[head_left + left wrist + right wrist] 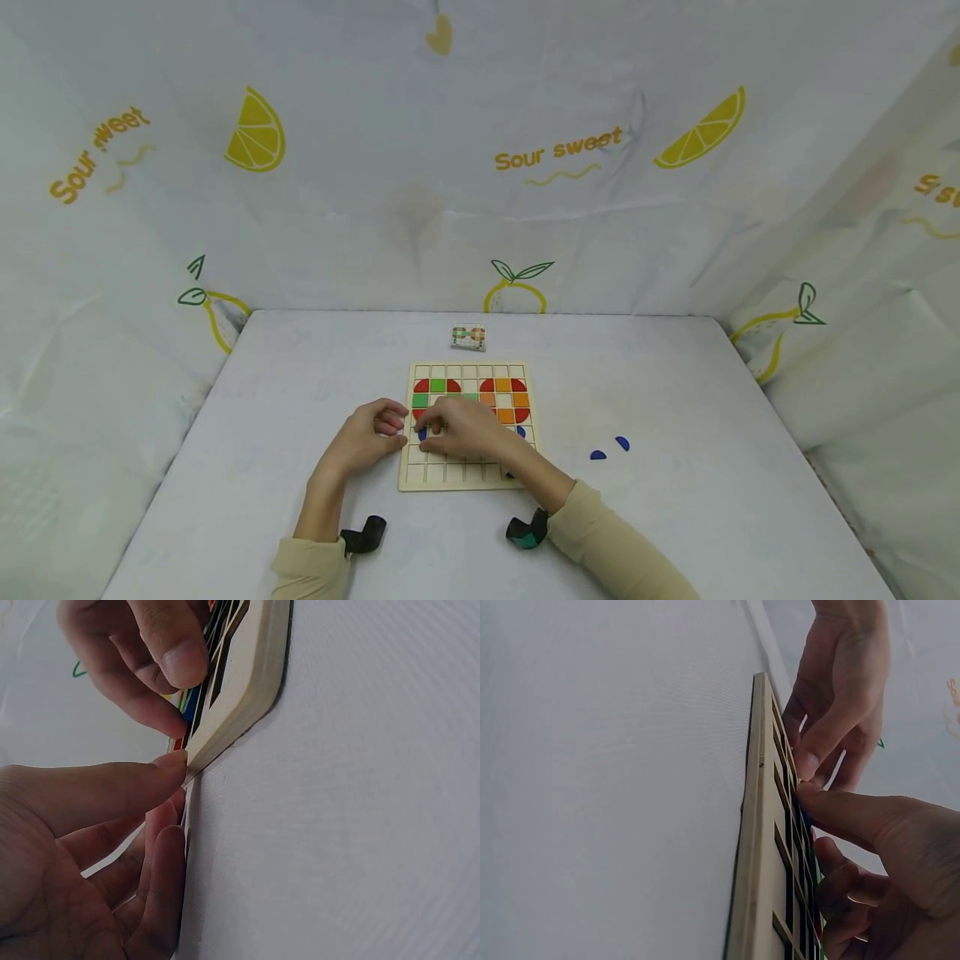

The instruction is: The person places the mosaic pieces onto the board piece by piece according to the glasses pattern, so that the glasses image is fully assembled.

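Note:
A square wooden grid board lies on the table, its upper cells filled with red, green and orange tiles. My right hand reaches across it, with thumb and index finger around a blue half-round tile at the left column. In the right wrist view, the thumb presses low at the grid, with blue showing beside it. My left hand rests at the board's left edge, fingers loosely bent. Its thumb touches the wooden rim in the left wrist view. Another blue tile sits on the board's right side, partly hidden.
Two blue half-round tiles lie on the white table to the right of the board. Behind the board is a small pattern card. A white curtain with lemon prints surrounds the table at the back and sides.

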Action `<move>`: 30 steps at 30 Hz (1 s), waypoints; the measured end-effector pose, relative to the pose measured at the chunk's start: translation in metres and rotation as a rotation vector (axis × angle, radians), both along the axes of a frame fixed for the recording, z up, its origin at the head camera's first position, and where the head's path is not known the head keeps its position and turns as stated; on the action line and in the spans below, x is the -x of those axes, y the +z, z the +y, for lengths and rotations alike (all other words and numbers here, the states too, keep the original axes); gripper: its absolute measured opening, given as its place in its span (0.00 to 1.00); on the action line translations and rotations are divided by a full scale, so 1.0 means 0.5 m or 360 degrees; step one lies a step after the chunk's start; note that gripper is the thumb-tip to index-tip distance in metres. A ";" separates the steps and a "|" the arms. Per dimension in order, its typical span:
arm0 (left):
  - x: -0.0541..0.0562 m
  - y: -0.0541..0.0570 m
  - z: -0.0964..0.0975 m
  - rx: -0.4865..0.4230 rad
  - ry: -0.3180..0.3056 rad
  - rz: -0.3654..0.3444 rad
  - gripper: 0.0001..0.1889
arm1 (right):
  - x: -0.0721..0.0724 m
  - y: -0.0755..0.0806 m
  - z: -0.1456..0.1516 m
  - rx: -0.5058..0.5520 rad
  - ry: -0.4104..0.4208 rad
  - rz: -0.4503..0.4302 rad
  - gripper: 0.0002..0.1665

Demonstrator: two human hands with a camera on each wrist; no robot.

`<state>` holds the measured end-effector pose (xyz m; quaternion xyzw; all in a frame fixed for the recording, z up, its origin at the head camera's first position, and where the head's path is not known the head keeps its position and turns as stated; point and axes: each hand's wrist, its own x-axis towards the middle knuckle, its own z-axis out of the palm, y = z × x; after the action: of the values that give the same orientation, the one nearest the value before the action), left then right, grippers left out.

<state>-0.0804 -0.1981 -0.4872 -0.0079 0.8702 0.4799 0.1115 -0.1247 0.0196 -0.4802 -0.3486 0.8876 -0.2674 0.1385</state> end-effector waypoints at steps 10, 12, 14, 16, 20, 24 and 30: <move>0.000 -0.002 -0.001 0.0005 0.0004 -0.0006 0.19 | -0.002 0.014 0.022 0.0044 -0.0047 -0.0096 0.17; 0.000 -0.002 -0.001 0.0005 0.0003 -0.0004 0.19 | -0.001 0.014 0.029 0.0056 -0.0057 -0.0092 0.17; 0.000 -0.002 0.000 0.0006 0.0005 0.0001 0.19 | 0.000 0.016 0.037 0.0068 -0.0067 -0.0097 0.17; 0.000 -0.002 0.001 0.0014 0.0005 0.0004 0.19 | 0.000 0.018 0.046 0.0078 -0.0075 -0.0105 0.16; -0.001 -0.001 0.003 0.0021 0.0005 0.0010 0.19 | 0.001 0.024 0.070 0.0120 -0.0104 -0.0144 0.15; -0.001 -0.002 0.003 0.0028 0.0023 0.0005 0.19 | 0.001 0.029 0.096 0.0174 -0.0116 -0.0156 0.14; -0.002 -0.002 0.004 0.0031 0.0035 0.0008 0.19 | -0.005 0.038 0.139 0.0198 -0.0179 -0.0166 0.15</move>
<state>-0.0797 -0.1961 -0.4884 -0.0173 0.8749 0.4727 0.1039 -0.1221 0.0892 -0.4612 -0.2917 0.8790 -0.3471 0.1475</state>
